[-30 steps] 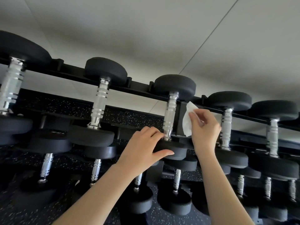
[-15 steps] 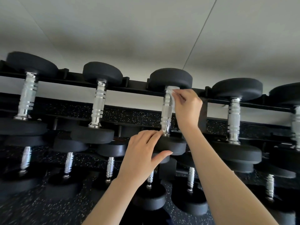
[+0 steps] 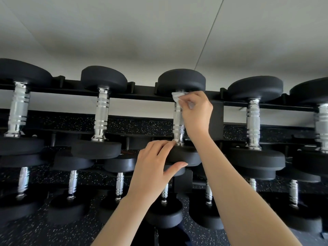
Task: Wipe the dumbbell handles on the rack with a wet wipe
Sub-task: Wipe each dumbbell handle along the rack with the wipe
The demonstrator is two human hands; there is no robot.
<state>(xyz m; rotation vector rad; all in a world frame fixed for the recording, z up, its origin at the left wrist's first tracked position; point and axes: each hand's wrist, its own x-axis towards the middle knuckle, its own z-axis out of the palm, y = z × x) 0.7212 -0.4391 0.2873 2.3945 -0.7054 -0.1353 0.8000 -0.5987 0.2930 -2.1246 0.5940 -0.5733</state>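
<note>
Pale wall [image 3: 124, 32], black steel rack [image 3: 142, 94] | right hand [image 3: 197, 112] pinches white wet wipe [image 3: 177, 96] against far end of chrome knurled handle [image 3: 178, 122] | left hand [image 3: 156, 162] grips near black rubber head [image 3: 186, 155] | handle axis runs toward left hand

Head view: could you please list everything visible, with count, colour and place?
Round-headed rubber dumbbells with chrome handles: five on top tier, more below, black and silver.
Metal rack: one, black, carrying them.
Wet wipe: one, white, handle top of the middle dumbbell.
Speckled rubber surface: one, black, behind the rack.
Wall: one, pale grey, above.
Left hand: one, grips the middle dumbbell's near head.
Right hand: one, presses the wipe onto the handle.
</note>
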